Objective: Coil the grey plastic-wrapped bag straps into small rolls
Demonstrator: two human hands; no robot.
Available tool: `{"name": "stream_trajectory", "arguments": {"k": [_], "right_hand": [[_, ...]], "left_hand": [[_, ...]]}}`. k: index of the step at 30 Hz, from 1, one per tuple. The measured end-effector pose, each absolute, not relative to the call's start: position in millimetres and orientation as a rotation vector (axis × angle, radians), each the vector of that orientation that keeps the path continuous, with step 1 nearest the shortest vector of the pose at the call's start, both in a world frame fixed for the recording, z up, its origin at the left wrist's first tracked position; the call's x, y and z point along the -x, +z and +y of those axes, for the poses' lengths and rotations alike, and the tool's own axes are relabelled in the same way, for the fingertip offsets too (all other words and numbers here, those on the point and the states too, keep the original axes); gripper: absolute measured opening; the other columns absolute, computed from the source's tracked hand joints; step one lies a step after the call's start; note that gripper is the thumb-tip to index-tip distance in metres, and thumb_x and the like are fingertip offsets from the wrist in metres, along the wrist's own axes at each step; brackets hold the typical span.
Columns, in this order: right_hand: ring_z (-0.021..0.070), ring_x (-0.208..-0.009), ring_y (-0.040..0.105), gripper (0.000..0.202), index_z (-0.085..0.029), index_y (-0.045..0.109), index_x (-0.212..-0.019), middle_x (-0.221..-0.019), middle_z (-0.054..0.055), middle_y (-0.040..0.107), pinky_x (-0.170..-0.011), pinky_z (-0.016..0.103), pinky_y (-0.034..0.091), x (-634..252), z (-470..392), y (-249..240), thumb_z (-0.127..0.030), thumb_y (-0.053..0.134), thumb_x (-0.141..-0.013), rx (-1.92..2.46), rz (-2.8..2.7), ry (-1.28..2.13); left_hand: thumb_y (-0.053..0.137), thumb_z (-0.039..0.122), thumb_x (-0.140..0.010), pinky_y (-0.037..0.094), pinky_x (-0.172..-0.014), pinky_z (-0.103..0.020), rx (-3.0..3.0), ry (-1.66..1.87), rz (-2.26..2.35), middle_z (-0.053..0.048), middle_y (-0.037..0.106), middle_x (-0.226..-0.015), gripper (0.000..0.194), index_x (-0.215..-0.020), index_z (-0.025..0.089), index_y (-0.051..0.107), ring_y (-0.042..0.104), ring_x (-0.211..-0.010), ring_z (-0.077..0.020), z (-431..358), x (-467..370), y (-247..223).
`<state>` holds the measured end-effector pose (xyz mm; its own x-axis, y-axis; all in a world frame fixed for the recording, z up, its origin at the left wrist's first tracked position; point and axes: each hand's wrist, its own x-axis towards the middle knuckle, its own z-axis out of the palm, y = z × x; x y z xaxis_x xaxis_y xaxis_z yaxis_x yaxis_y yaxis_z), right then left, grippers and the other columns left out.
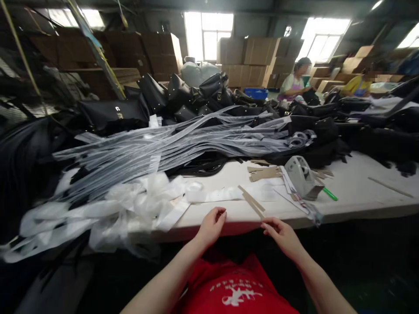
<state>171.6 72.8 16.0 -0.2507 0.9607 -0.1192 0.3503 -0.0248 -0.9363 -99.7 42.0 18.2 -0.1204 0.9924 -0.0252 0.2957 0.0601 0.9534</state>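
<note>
Left hand [212,226] curls loosely at the white table's edge [360,205], fingertips pinched, perhaps on something thin; right hand [281,235] pinches likewise. Between and just beyond them lies a flat tan cardboard strip [251,200]; grey tape dispenser [303,176] farther right.

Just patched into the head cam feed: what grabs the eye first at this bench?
A wide fan of long clear plastic strips sprawls across the white table, with a heap of black handbags behind it. Crumpled clear plastic spills off the near left edge. Close in, the left hand and right hand hover at the table's edge, near a grey tape dispenser.
</note>
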Motion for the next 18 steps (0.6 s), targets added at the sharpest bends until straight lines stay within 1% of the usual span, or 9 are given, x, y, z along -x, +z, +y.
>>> {"name": "stream_trajectory", "arguments": {"k": [2, 4, 6, 8, 10, 11, 14, 18], "right_hand": [[0.0218, -0.074, 0.068, 0.034, -0.018, 0.066, -0.097, -0.088, 0.008, 0.072, -0.074, 0.037, 0.056, -178.9, 75.1, 9.8, -0.048, 0.059, -0.083, 1.423, -1.727, 1.198], [0.0233, -0.079, 0.067, 0.032, -0.019, 0.066, -0.099, -0.092, 0.009, 0.071, -0.076, 0.038, 0.055, -181.8, 80.5, 2.3, -0.046, 0.057, -0.084, 1.472, -1.863, 0.96], [0.0266, -0.091, 0.065, 0.033, -0.02, 0.066, -0.104, -0.103, 0.011, 0.069, -0.084, 0.043, 0.053, -178.8, 89.7, -7.0, -0.044, 0.056, -0.083, 1.468, -1.999, 0.62], [0.0297, -0.109, 0.059, 0.038, -0.021, 0.064, -0.114, -0.12, 0.013, 0.063, -0.095, 0.047, 0.048, -170.0, 102.1, -17.2, -0.041, 0.055, -0.083, 1.383, -2.117, 0.343], [0.0303, -0.121, 0.051, 0.041, -0.021, 0.061, -0.122, -0.132, 0.013, 0.055, -0.102, 0.047, 0.043, -158.4, 115.5, -26.2, -0.038, 0.051, -0.085, 1.288, -2.22, 0.207], [0.0297, -0.122, 0.05, 0.041, -0.021, 0.06, -0.123, -0.133, 0.013, 0.054, -0.103, 0.047, 0.042, -153.0, 121.8, -29.7, -0.036, 0.048, -0.087, 1.264, -2.262, 0.181], [0.028, -0.114, 0.055, 0.037, -0.02, 0.064, -0.117, -0.123, 0.013, 0.06, -0.099, 0.043, 0.045, -142.7, 137.5, -36.1, -0.033, 0.043, -0.089, 1.278, -2.305, 0.149], [0.0281, -0.098, 0.061, 0.034, -0.018, 0.068, -0.104, -0.106, 0.013, 0.067, -0.091, 0.042, 0.049, -141.8, 149.0, -38.9, -0.035, 0.043, -0.088, 1.285, -2.293, 0.087]], "left_hand": [[0.052, 0.034, -0.087, 0.051, -0.084, -0.037, -1.407, 1.088, 1.602, -0.009, 0.07, -0.097, 0.024, -0.098, 0.017, 0.065, 0.065, -0.088, -0.0204, 43.3, 100.0, 21.5], [0.053, 0.031, -0.086, 0.053, -0.081, -0.036, -1.453, 1.072, 1.635, -0.008, 0.07, -0.096, 0.022, -0.097, 0.017, 0.066, 0.065, -0.085, -0.0198, 42.8, 98.4, 24.7], [0.053, 0.029, -0.085, 0.053, -0.08, -0.035, -1.515, 1.032, 1.644, -0.008, 0.07, -0.096, 0.022, -0.098, 0.017, 0.066, 0.065, -0.085, -0.0199, 41.0, 95.9, 26.6], [0.054, 0.03, -0.085, 0.053, -0.079, -0.035, -1.591, 0.963, 1.651, -0.009, 0.07, -0.096, 0.023, -0.1, 0.016, 0.066, 0.065, -0.085, -0.0208, 39.4, 94.2, 27.3], [0.054, 0.031, -0.086, 0.053, -0.08, -0.036, -1.668, 0.887, 1.665, -0.01, 0.07, -0.097, 0.026, -0.103, 0.015, 0.065, 0.065, -0.086, -0.0221, 38.8, 95.3, 27.9], [0.054, 0.031, -0.086, 0.053, -0.081, -0.037, -1.71, 0.858, 1.678, -0.011, 0.069, -0.098, 0.026, -0.104, 0.015, 0.064, 0.065, -0.087, -0.0227, 38.9, 97.3, 28.4], [0.056, 0.027, -0.085, 0.051, -0.086, -0.04, -1.846, 0.81, 1.758, -0.012, 0.067, -0.101, 0.026, -0.106, 0.014, 0.063, 0.063, -0.093, -0.0247, 41.4, 111.1, 30.6], [0.058, 0.023, -0.084, 0.047, -0.092, -0.04, -1.94, 0.77, 1.978, -0.012, 0.065, -0.104, 0.022, -0.104, 0.014, 0.061, 0.06, -0.1, -0.0251, 48.5, 144.0, 33.9]]}}
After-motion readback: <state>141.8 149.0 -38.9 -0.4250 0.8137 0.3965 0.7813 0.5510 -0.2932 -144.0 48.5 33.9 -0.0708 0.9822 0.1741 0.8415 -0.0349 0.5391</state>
